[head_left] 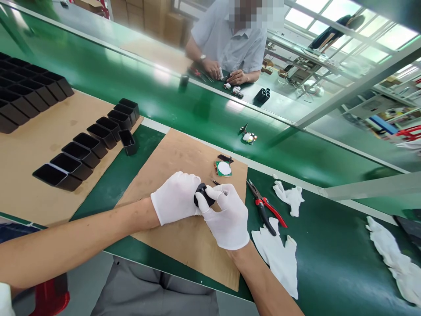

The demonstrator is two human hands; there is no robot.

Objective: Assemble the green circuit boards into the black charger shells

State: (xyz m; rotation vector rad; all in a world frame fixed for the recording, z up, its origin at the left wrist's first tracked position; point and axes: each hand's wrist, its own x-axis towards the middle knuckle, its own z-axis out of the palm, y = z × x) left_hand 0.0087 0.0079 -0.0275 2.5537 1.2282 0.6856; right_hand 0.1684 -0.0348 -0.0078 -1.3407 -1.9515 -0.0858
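Note:
Both my hands wear white gloves and meet over a cardboard sheet (184, 153). Between them is a small black plastic part (203, 195), rounded, its exact kind unclear. My left hand (177, 197) is closed around its left side. The thumb and fingers of my right hand (226, 215) press on it from the right. Just beyond my hands lies a green circuit board (224, 168) with a white round pad on top, and a flat black piece (225, 158) beside it. A thin dark tip (215, 182) shows near my right fingers; the rest of it is hidden.
Red-and-black pliers (265, 206) lie right of the cardboard, near white gloves (279, 254). Black open-topped housings (80, 151) stand in rows on the left. Another board (249, 138) lies on the green bench further off. Across it, a person (230, 48) handles small parts.

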